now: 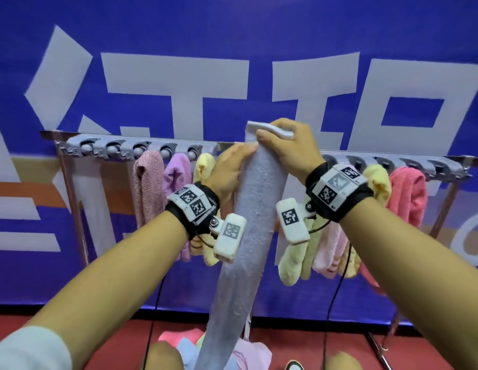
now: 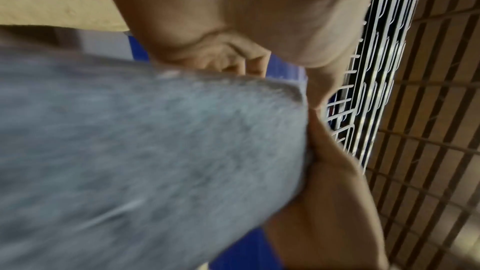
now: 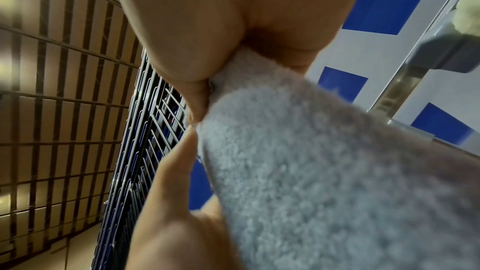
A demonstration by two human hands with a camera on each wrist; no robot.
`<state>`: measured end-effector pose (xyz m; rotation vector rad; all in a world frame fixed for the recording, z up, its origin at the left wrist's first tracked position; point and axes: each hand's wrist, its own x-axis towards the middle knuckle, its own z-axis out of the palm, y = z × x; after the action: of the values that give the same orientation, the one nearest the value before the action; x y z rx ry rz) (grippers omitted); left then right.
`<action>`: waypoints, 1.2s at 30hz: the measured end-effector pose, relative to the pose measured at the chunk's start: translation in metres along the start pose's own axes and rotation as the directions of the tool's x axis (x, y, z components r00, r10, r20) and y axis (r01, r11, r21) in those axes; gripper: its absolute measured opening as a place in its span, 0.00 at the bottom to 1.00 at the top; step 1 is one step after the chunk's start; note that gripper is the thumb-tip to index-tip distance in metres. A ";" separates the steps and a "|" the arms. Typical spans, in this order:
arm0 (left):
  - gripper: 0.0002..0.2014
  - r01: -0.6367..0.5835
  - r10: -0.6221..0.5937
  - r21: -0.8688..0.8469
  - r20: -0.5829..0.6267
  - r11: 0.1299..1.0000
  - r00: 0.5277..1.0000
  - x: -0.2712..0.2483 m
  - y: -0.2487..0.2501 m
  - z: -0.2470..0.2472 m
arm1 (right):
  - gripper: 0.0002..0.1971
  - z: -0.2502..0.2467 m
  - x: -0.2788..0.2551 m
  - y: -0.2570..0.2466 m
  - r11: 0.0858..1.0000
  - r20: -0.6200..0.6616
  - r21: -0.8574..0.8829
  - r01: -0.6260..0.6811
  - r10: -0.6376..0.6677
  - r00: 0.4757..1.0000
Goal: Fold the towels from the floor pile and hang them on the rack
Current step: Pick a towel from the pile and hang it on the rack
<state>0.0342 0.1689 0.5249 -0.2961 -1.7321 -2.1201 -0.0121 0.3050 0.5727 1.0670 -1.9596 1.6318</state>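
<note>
The person is lifting a pale grey-blue towel (image 1: 255, 209), folded into a long narrow strip, up to the rack (image 1: 446, 166) at the centre of the head view. The right hand (image 1: 288, 148) is pinching the strip's top end, thumb in front and fingers curled over the back, so the white inner edge is poking out at 12 o'clock above the rail. The left hand (image 1: 229, 169) is lying along the strip's left edge with fingers straight, steadying rather than gripping; the left wrist view is showing its palm pressed flat against the blurred fabric. The rest of the towel is hanging straight down toward 6 o'clock, its tail reaching the floor pile (image 1: 184, 343) of pink, blue and yellow cloths.

Hung towels (image 1: 179, 177) are already crowding the rail at 9 o'clock, and yellow and pink ones at 3 o'clock; the free clips at far left are standing open.

To do this step well, the top end should probably be fed into the gap between the two hung groups while the left hand is keeping the fold from springing open. Pulling upward smoothly would stop the tail dragging loose cloths from the pile. Whether a clip sits directly behind the strip cannot be told, since the hands are covering it.
</note>
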 end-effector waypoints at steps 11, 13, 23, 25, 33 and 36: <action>0.30 0.275 -0.428 0.500 0.220 0.821 0.877 -0.034 -0.067 -0.050 | 0.05 -0.052 0.005 0.039 0.995 -0.384 0.004 -0.098 0.092 0.919; 0.23 0.290 -0.446 0.482 0.245 0.827 0.861 -0.035 -0.062 -0.056 | 0.07 -0.067 0.004 0.050 0.988 -0.434 0.011 -0.153 0.143 0.890; 0.09 0.193 -0.328 0.401 0.302 0.896 0.895 -0.007 -0.016 0.002 | 0.13 -0.018 -0.044 0.055 0.959 0.185 -0.259 -0.116 0.167 0.968; 0.12 0.175 -0.330 0.420 0.331 0.891 0.884 -0.005 -0.015 0.013 | 0.20 -0.007 -0.053 0.052 0.962 0.334 -0.027 -0.272 0.265 0.905; 0.13 0.228 -0.390 0.423 0.350 0.877 0.852 -0.004 -0.024 0.011 | 0.23 -0.034 -0.060 0.054 0.921 0.349 -0.148 -0.360 0.390 0.852; 0.16 0.240 -0.407 0.418 0.376 0.876 0.832 -0.004 -0.029 0.019 | 0.22 -0.054 -0.062 0.056 0.939 0.317 -0.104 -0.328 0.344 0.884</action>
<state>0.0240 0.1931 0.5017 -0.4436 -2.5690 -2.0050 -0.0232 0.3781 0.5058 1.0867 -2.5131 1.6456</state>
